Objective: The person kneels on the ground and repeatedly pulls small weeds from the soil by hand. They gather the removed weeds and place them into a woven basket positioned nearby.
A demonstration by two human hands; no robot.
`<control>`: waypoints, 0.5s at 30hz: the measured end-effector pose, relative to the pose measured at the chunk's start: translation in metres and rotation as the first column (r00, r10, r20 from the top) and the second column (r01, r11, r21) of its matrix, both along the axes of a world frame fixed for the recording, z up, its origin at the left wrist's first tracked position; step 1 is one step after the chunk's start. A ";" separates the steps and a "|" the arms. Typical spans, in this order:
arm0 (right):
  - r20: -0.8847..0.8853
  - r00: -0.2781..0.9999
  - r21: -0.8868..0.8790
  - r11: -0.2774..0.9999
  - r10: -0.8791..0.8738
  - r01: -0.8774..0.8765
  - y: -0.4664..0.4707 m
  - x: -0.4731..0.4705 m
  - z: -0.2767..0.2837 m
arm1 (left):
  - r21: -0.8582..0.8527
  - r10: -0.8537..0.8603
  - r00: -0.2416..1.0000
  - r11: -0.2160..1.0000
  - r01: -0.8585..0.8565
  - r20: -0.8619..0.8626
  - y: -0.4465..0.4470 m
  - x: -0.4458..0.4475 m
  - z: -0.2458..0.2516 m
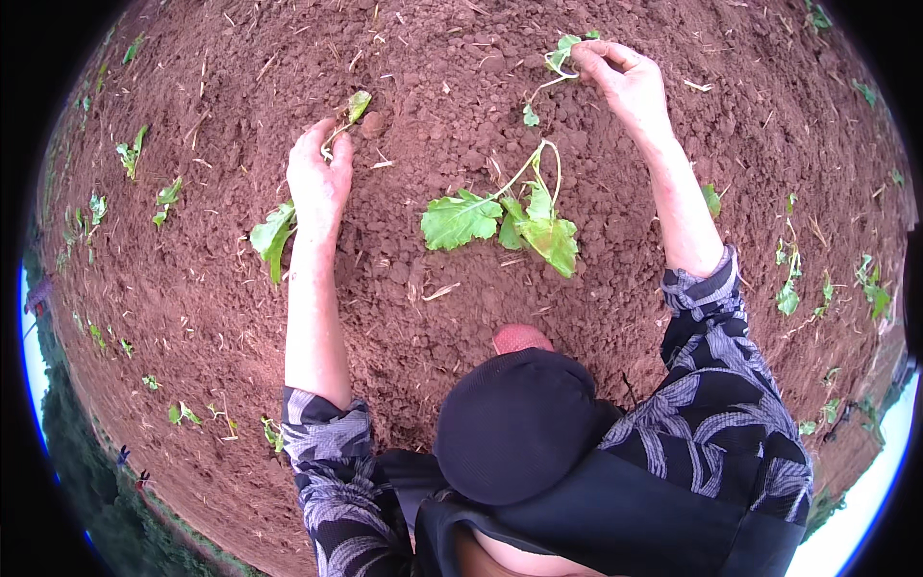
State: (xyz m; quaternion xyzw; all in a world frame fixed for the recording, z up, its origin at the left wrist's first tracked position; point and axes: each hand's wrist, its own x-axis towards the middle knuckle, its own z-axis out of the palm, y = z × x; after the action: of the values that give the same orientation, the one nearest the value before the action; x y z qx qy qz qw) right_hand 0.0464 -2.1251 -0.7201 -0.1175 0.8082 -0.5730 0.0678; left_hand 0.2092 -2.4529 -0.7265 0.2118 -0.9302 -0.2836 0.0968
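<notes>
My left hand (321,169) is low over the reddish-brown soil (404,173), with a small wilted seedling (358,106) between thumb and fingers; its leaf points up and right. Beside my left wrist lies a green leafy plant (274,234). Farther up on the right, the thumb and fingertips of my right hand (620,72) pinch a thin, limp seedling (562,54), whose stem trails down to a small leaf. Between my forearms droops a larger leafy seedling (537,209) with bent pale stems and broad toothed leaves resting on the ground.
More small seedlings stand or lie at the left (131,151) and right (789,267). Dry straw bits (441,292) litter the crumbly soil. A pinkish-red shoe tip (520,337) shows beyond my dark-clad knee (515,425). Small distant figures are near the lower left edge.
</notes>
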 end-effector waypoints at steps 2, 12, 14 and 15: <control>0.158 0.982 -0.087 0.992 0.099 -0.086 -0.020 0.009 0.028 | 0.280 -0.014 0.997 0.959 0.035 -0.076 0.024 -0.002 0.038; 0.036 0.673 -0.431 0.619 0.739 -0.656 -0.171 0.046 0.099 | 0.700 0.101 0.968 0.708 0.092 -0.230 0.012 0.051 0.140; -0.105 0.723 -0.036 0.723 0.683 -0.689 -0.192 0.008 0.055 | 0.717 0.240 0.943 0.697 -0.002 -0.230 -0.026 0.075 0.155; -0.173 0.674 0.218 0.695 0.718 -0.685 -0.201 -0.002 0.031 | 0.682 0.242 0.965 0.723 -0.109 -0.103 -0.044 0.094 0.175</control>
State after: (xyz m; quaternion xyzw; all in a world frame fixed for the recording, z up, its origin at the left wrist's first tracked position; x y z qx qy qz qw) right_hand 0.0447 -2.3257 -0.6894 -0.4842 0.7391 -0.4278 0.1904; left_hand 0.3029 -2.4971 -0.5519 0.2925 -0.7279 -0.6071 0.1264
